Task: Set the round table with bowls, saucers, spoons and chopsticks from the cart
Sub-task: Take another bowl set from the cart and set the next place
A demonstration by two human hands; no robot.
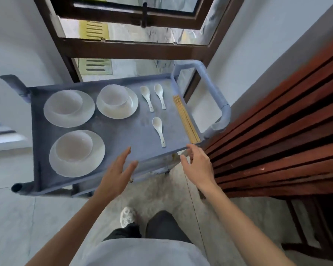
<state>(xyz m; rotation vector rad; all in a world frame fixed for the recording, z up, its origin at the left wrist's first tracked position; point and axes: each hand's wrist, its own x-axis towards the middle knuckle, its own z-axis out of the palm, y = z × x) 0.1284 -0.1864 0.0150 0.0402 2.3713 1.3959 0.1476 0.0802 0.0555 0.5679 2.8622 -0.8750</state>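
Note:
A grey-blue cart [123, 135] stands in front of me. On its top tray sit three white bowls, each on its own white saucer: one at the far left [65, 104], one in the far middle [113, 96], one at the near left [73, 145]. Three white spoons lie to the right, two side by side [147, 98] [160, 96] and one nearer [159, 130]. A bundle of wooden chopsticks [186, 120] lies along the right edge. My left hand [116, 173] hovers open over the tray's near edge. My right hand [198, 166] is open just below the chopsticks' near end.
A dark red slatted wooden piece of furniture [277, 141] stands close on the right. The cart's handle [217, 96] sticks out on that side. A brown-framed window [135, 48] is behind the cart. My legs and a shoe [127, 217] show on the tiled floor below.

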